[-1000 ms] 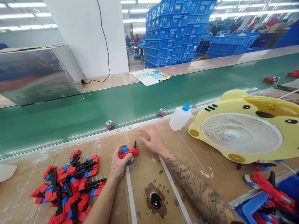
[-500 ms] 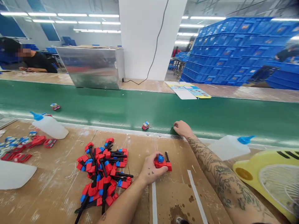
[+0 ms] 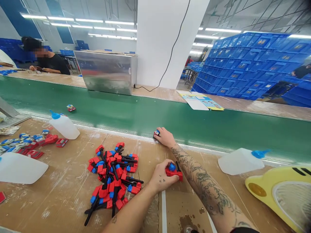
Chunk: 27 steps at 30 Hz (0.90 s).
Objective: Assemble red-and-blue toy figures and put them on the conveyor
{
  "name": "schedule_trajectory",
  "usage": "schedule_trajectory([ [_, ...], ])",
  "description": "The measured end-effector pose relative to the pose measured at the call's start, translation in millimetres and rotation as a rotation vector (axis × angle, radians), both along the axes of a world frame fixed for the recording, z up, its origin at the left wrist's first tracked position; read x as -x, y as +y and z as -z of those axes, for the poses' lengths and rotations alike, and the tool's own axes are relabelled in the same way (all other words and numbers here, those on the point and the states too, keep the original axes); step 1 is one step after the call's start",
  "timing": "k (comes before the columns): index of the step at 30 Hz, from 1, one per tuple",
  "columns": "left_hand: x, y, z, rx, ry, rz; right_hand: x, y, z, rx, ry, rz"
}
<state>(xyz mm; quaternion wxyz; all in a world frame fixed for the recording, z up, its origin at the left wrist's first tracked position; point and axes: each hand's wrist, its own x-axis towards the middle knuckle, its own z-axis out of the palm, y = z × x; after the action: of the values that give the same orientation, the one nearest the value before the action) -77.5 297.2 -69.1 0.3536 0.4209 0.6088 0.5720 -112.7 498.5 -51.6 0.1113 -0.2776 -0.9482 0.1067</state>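
A left hand (image 3: 161, 178) is gripping a red figure (image 3: 175, 174) just above the table (image 3: 68, 168), fingers and thumb hiding its near end while a round blue knob and a black rod are showing. At the near edge of the green belt (image 3: 121, 111), the right hand (image 3: 166, 137) is covering most of a small piece (image 3: 157, 132); whether its bent fingers are closing firmly on it, the view is not telling. The tattooed right forearm is passing behind the figure, its dark cuff being cut off by the frame. At the bottom edge, a dark cup (image 3: 193, 231) is barely showing. A yellow plastic fan (image 3: 284, 197) is running out of frame at right, its fine ribbed grille blurring. To the left of the hands, a heap (image 3: 109, 181) of blocky red, blue and black parts is lying tangled, rods overlapping. Cloudy, soft-walled bottles (image 3: 238, 161) are lying on the scuffed brown table, while smooth, shiny metal is facing a box (image 3: 107, 72) beyond the belt.
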Motion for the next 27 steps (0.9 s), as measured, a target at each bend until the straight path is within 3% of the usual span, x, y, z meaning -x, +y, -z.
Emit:
schedule_trajectory([
  [5,2,2,6.1,-0.047,-0.087,-0.002,-54,1,2.0,0.039,0.064,-0.084],
  [9,2,3,9.9,-0.121,-0.246,0.079,-107,-7,2.3,0.116,0.051,-0.216],
  [12,2,1,8.7,-0.133,-0.253,0.131,-140,-12,-7.6,0.206,0.301,-0.045],
  [14,2,0,8.0,-0.154,-0.215,0.14,-162,-18,-14.7,0.359,0.506,0.189],
  [16,2,0,9.1,-0.204,-0.151,0.132,-182,-32,-16.8,0.709,0.523,0.327],
  [18,2,-1,11.9,-0.259,-0.05,0.125,-195,-52,-11.7,1.141,0.406,0.297],
  [20,2,0,14.9,-0.311,0.073,0.161,-201,-74,-1.6,1.4,0.328,0.18],
  [23,1,1,16.0,-0.36,0.239,0.208,-197,-92,14.0,1.413,0.358,0.026],
  [27,0,1,10.2,-0.306,0.379,0.175,-192,-92,25.0,1.391,0.481,-0.069],
])
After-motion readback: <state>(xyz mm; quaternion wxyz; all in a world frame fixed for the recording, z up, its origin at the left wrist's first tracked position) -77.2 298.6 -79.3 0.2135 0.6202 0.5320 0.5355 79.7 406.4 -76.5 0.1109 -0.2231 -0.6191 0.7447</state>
